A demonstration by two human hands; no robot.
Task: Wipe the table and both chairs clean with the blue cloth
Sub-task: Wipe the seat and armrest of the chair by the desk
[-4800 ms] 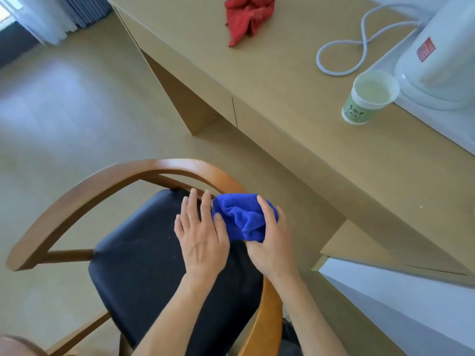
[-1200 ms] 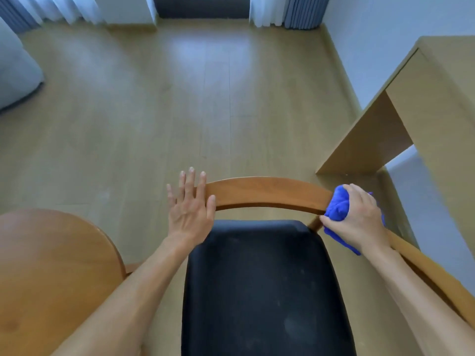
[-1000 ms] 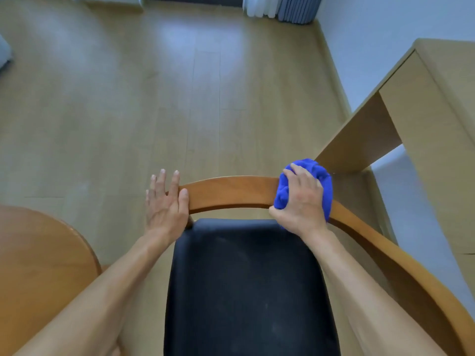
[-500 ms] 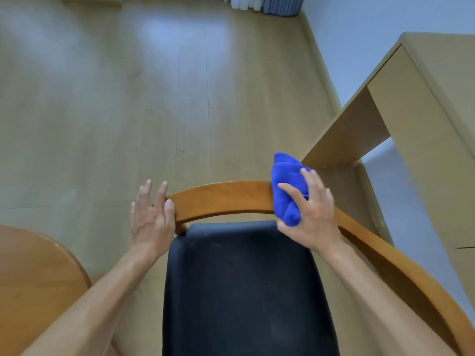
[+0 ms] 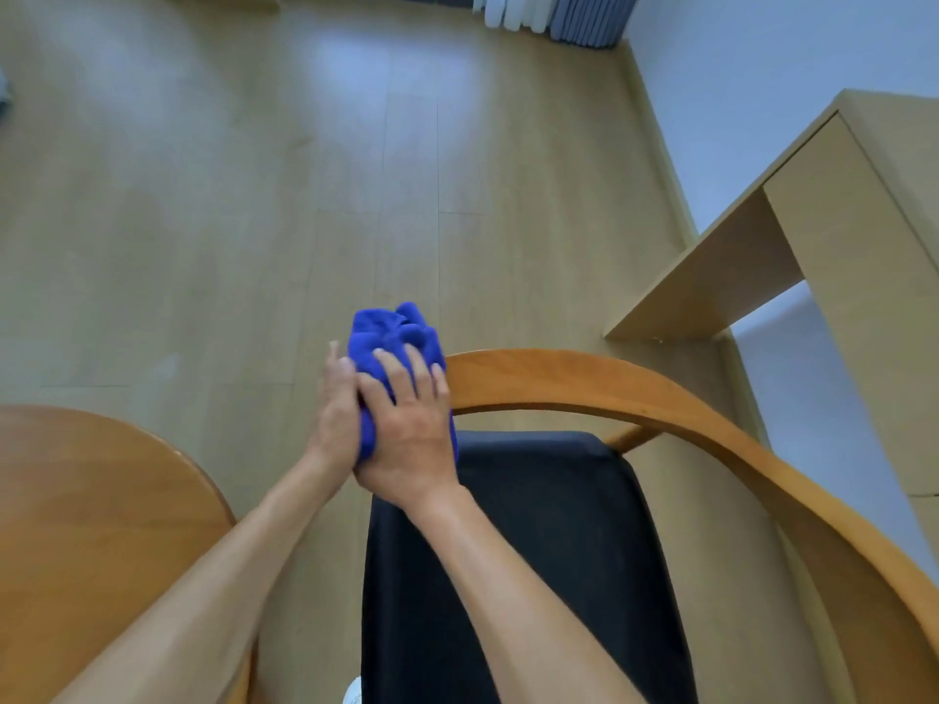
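The bunched blue cloth [image 5: 391, 332] sits at the left end of the chair's curved wooden backrest [image 5: 584, 383]. My right hand [image 5: 406, 424] lies over the cloth, its fingers curled round it and pressing it onto the rail. My left hand [image 5: 333, 414] lies against the cloth's left side with its fingers straight, touching the right hand. The chair's black seat [image 5: 533, 551] is below the hands, partly covered by my right forearm. The rail's end under the cloth is hidden.
A round wooden table [image 5: 91, 525] fills the lower left, close to the chair. A light wood desk [image 5: 838, 236] stands against the white wall at the right. Curtains [image 5: 554, 15] hang at the top, with wood floor between.
My right hand slid the cloth leftward along the backrest to its left end. My left hand, earlier flat on that end, now lies against the cloth.
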